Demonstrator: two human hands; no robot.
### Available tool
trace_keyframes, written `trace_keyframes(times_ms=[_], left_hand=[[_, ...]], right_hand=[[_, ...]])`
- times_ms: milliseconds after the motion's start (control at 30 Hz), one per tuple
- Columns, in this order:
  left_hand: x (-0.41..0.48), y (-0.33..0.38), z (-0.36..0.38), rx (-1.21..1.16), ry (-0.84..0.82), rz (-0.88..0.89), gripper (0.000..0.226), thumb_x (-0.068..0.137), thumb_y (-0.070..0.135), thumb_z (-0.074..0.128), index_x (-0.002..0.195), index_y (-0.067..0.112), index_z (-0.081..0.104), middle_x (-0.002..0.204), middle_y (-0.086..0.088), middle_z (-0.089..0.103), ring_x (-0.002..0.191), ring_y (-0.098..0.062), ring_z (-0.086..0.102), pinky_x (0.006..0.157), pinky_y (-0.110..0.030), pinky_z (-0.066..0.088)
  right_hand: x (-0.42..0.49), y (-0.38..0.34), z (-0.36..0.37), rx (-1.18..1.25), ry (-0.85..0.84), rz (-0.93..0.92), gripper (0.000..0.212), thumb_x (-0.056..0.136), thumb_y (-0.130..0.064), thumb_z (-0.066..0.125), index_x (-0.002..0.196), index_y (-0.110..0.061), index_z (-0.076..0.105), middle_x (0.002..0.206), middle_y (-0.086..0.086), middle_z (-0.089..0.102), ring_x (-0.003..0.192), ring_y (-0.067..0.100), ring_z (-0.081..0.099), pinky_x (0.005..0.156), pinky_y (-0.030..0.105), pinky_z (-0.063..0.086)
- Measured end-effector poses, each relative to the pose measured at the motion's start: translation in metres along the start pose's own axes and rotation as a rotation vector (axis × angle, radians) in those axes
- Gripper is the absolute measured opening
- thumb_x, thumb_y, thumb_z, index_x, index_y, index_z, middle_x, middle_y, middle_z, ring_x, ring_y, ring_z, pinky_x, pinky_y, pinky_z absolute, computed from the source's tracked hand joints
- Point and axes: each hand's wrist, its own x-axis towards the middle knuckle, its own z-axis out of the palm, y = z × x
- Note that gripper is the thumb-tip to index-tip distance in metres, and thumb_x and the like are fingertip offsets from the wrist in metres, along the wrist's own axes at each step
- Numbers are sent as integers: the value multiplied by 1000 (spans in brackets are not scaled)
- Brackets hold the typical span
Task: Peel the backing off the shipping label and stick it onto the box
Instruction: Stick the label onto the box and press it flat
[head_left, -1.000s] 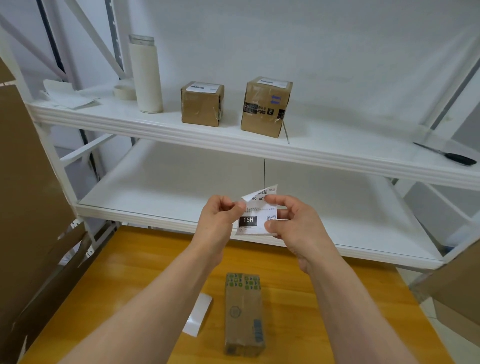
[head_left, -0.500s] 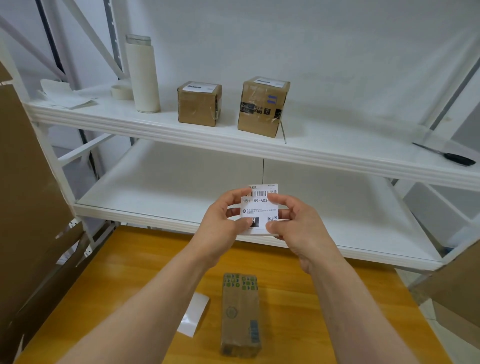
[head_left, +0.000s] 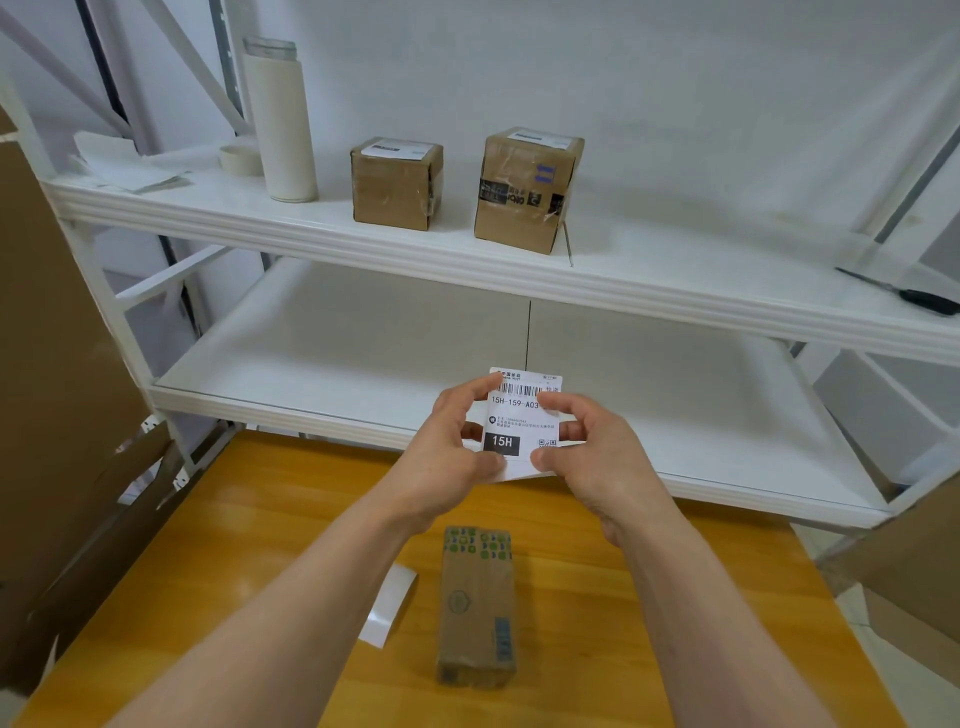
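Observation:
A white shipping label (head_left: 521, 420) with a barcode and a black "15H" patch is held upright in the air, printed side facing me. My left hand (head_left: 451, 453) pinches its left edge and my right hand (head_left: 592, 453) pinches its right edge. A strip of white backing (head_left: 519, 472) shows below the label's bottom edge. Beneath the hands, a long brown cardboard box (head_left: 477, 605) with green-patterned tape lies flat on the orange wooden table (head_left: 260, 519).
A loose white paper slip (head_left: 390, 605) lies left of the box. A white shelf rack (head_left: 519, 270) behind holds two labelled cardboard boxes (head_left: 396, 183), a white bottle (head_left: 280, 119), a tape roll and a screwdriver (head_left: 914, 296). Cardboard sheets (head_left: 52, 364) stand at both sides.
The label was tilted with a corner folded forward; now it is turned flat and upright toward me. Both hands shifted their pinch to its side edges.

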Motion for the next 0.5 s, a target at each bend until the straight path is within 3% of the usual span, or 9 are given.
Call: trace_keyframes(times_ms=[133, 333, 500], left_hand=[[-2, -7, 5, 12, 5, -16, 83, 84, -11, 67, 143, 43, 43, 139, 10, 46, 114, -13, 58, 70, -21, 59], [-6, -29, 10, 5, 9, -86, 83, 84, -9, 68, 144, 42, 42, 138, 9, 51, 109, -13, 62, 74, -23, 58], [-10, -52, 13, 50, 28, -155, 80, 87, -9, 63, 147, 38, 40, 140, 6, 51, 106, -12, 62, 67, -19, 58]], right_hand=[[1, 12, 0, -37, -9, 10, 62, 83, 7, 70, 131, -31, 58, 105, -3, 67, 93, 10, 66, 80, 31, 58], [5, 35, 3, -87, -27, 53, 59, 82, 3, 73, 131, -28, 59, 98, -2, 67, 86, 13, 65, 75, 31, 55], [10, 60, 12, -141, -51, 98, 56, 82, 2, 73, 129, -25, 60, 97, -3, 68, 91, 14, 66, 79, 33, 58]])
